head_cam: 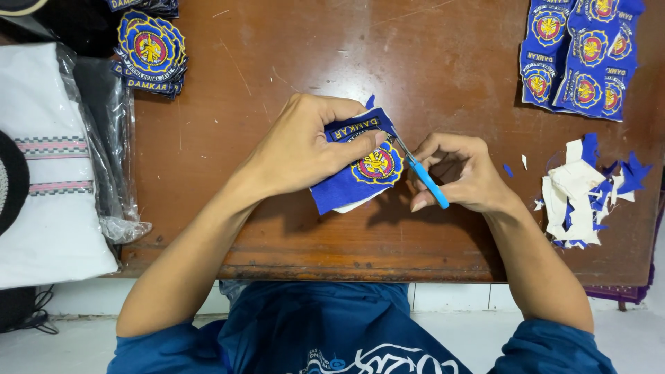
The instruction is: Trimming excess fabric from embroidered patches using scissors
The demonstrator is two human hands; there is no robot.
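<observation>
My left hand point(305, 147) grips a blue embroidered patch point(360, 173) with a yellow and red round emblem, holding it just above the brown wooden table point(277, 228). My right hand point(460, 174) holds small blue-handled scissors point(422, 173). The scissor blades meet the patch's right edge, beside the emblem. White backing shows under the patch's lower corner.
A stack of cut round patches point(151, 52) lies at the table's far left. Uncut blue patch strips point(582, 55) lie at the far right. A heap of white and blue fabric scraps point(585, 194) sits to the right. A plastic-wrapped white cloth bundle point(48, 173) rests left of the table.
</observation>
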